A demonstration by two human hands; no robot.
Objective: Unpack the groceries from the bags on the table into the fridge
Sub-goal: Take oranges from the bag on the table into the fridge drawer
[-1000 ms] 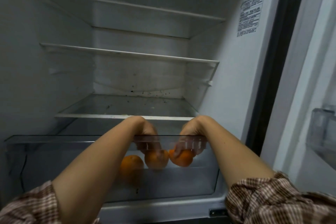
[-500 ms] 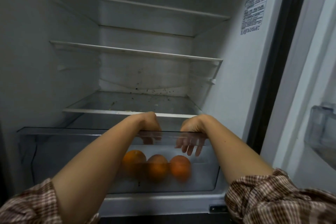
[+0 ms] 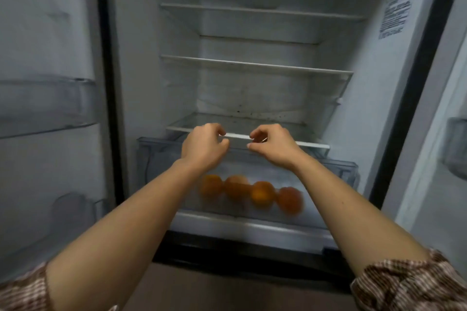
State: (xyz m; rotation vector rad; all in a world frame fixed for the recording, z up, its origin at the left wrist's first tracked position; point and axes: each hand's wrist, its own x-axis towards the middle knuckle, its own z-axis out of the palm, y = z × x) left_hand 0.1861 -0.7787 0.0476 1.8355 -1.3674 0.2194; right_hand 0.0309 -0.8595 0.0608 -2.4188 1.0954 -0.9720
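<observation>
4 oranges (image 3: 262,194) lie in a row, side by side, in the clear drawer (image 3: 346,171) at the bottom of the open fridge (image 3: 379,108). Above them the left hand (image 3: 203,148) and right hand (image 3: 271,146) hover near each other, fingers loosely curled and gripping nothing, in front of the lowest glass shelf (image 3: 313,145).

I'd call this a home kitchen: an open household fridge (image 3: 151,58) fills my view, glass shelves (image 3: 255,65) centre, oranges (image 3: 237,185) in the crisper drawer (image 3: 156,151), door bin (image 3: 43,106) left.
</observation>
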